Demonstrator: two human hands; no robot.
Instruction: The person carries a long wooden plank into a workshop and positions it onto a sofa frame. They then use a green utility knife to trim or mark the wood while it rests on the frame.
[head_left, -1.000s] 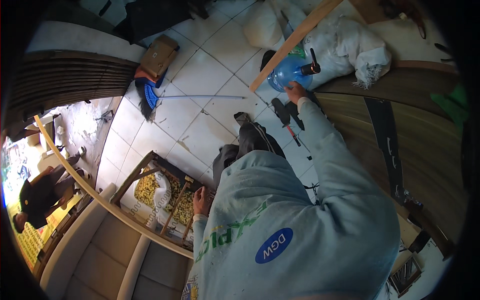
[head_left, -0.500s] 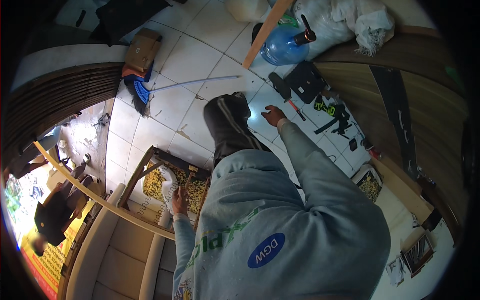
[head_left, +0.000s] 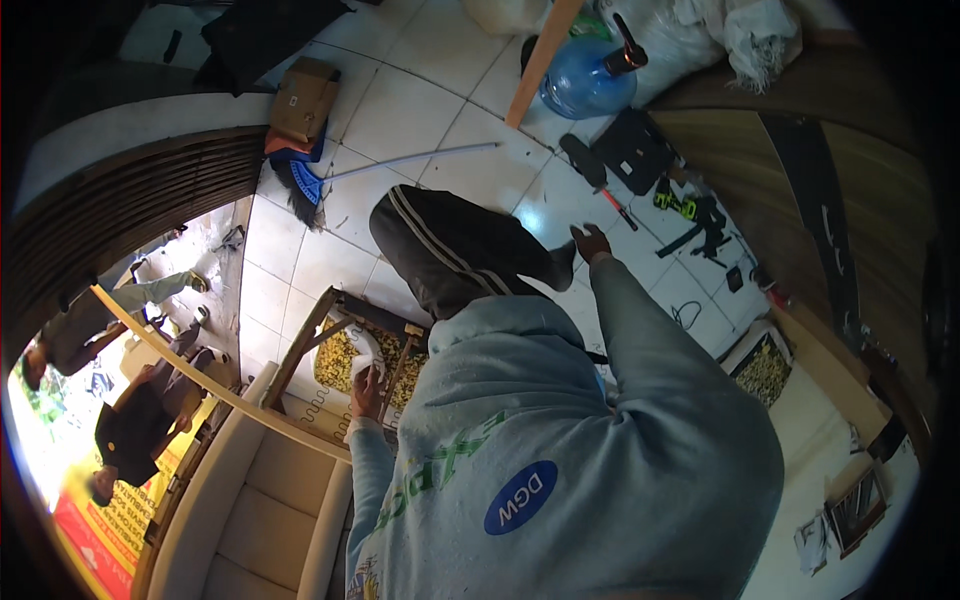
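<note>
White tiled floor, cluttered: blue broom with pale handle toward the far left edge, blue water jug at the far edge, black tools and a red-handled screwdriver scattered toward the right edge.

Left hand resting on the small wooden-framed stool with yellow patterned woven seat, standing on the floor just beside the cream sofa; fingers curled over something white at the frame, grip not fully readable.

Right hand hovering over bare tile near the screwdriver, fingers loosely apart, holding nothing.

Judging the stool: rigid timber frame, light enough for one hand, seat weave likely flexing and fraying under point load. Gripping a frame rail or leg, not the weave. Looking partly disassembled, so joints possibly loose; supporting two sides advised.
</note>
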